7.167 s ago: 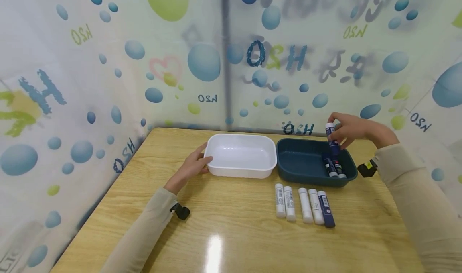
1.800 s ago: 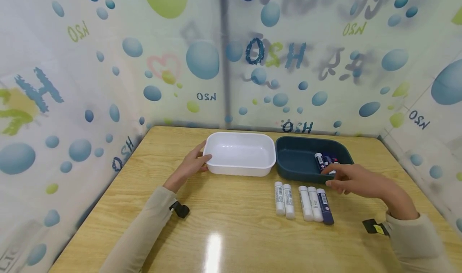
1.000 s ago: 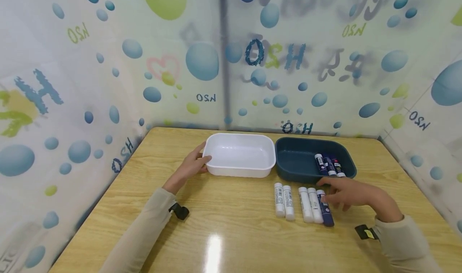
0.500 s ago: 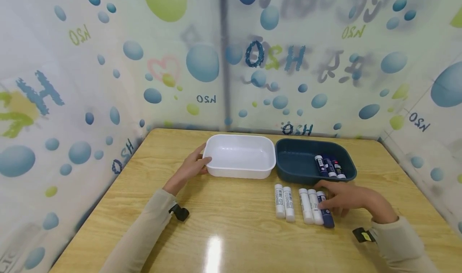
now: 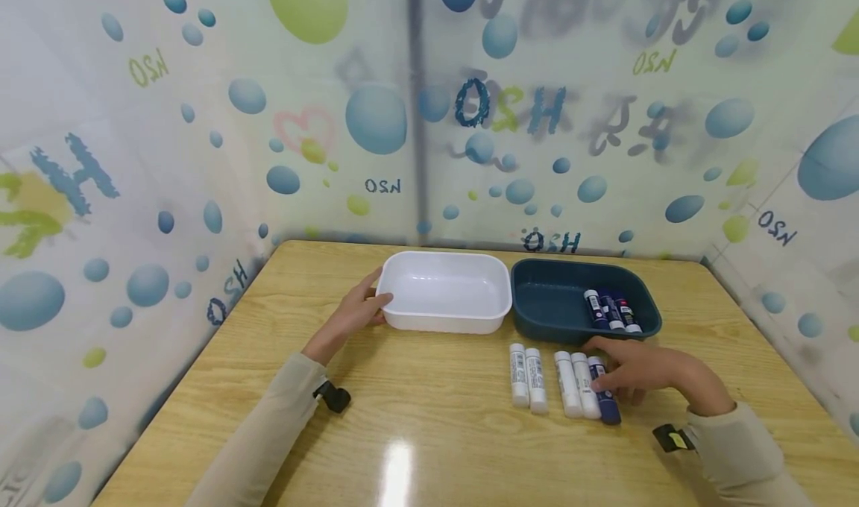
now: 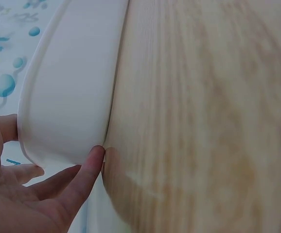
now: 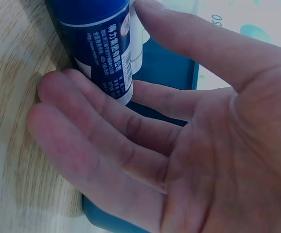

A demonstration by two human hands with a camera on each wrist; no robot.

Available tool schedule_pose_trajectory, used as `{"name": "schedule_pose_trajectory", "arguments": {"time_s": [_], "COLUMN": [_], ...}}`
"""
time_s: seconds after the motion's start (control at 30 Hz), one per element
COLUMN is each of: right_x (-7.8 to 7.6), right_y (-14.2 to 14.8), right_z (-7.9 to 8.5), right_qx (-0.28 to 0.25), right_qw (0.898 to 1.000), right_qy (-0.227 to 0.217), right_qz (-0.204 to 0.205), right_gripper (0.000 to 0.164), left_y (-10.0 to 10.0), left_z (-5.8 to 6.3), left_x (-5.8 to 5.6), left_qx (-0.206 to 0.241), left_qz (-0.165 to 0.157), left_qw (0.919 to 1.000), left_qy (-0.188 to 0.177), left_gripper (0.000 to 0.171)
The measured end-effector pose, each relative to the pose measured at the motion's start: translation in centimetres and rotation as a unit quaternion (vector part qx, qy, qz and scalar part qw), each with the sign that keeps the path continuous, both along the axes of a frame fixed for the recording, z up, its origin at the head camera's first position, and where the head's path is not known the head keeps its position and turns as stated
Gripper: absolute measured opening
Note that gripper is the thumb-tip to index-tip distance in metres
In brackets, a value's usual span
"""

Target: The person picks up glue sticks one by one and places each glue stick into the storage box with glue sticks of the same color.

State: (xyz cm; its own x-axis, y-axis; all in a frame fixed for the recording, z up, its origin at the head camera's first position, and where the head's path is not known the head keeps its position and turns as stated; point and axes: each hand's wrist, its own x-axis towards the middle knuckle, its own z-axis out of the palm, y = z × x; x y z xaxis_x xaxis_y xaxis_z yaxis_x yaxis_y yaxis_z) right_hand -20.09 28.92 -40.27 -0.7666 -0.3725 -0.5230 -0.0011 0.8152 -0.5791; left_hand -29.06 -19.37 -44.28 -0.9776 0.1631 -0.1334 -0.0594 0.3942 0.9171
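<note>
In the head view my left hand (image 5: 350, 317) holds the left end of a white tray (image 5: 446, 320); its thumb lies over the rim. The left wrist view shows the fingertips against the tray's outer wall. My right hand (image 5: 640, 373) is around a dark blue glue stick (image 5: 611, 408) lying on the table, thumb along one side and fingers loosely bent on the other. In the right wrist view the glue stick (image 7: 99, 48) is between thumb and fingers, its white cap towards the index finger. Firm contact cannot be told.
A dark teal tray (image 5: 546, 306) touches the white tray's right side and has several blue glue sticks (image 5: 612, 312) at its right end. White glue sticks (image 5: 527, 376) lie in front of it, with more white glue sticks (image 5: 577, 384) beside the blue one. A patterned curtain (image 5: 302, 216) stands behind.
The right hand, earlier holding a blue glue stick above the teal tray, has let it go inside. It has since come down to the blue glue stick on the table. The left hand stays put.
</note>
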Motion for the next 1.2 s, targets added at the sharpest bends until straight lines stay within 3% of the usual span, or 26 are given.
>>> {"name": "schedule_pose_trajectory", "arguments": {"time_s": [0.73, 1.07, 1.2], "right_x": [0.2, 0.2, 0.2], "right_y": [0.0, 0.0, 0.0], "right_z": [0.4, 0.4, 0.4], "right_qx": [0.022, 0.053, 0.056], "right_qw": [0.999, 0.998, 0.998], "right_qy": [-0.019, -0.021, -0.022], "right_qz": [-0.021, -0.032, -0.034], "right_gripper": [0.060, 0.060, 0.060], "left_y": [0.2, 0.7, 0.5], "left_z": [-0.1, 2.6, 2.3], "left_x": [-0.2, 1.1, 1.1], "left_qx": [0.001, 0.002, 0.006], "left_qz": [-0.006, -0.013, -0.012], "left_qw": [1.0000, 0.9998, 0.9998], "left_qy": [0.004, -0.016, -0.018], "left_gripper": [0.074, 0.071, 0.072]}}
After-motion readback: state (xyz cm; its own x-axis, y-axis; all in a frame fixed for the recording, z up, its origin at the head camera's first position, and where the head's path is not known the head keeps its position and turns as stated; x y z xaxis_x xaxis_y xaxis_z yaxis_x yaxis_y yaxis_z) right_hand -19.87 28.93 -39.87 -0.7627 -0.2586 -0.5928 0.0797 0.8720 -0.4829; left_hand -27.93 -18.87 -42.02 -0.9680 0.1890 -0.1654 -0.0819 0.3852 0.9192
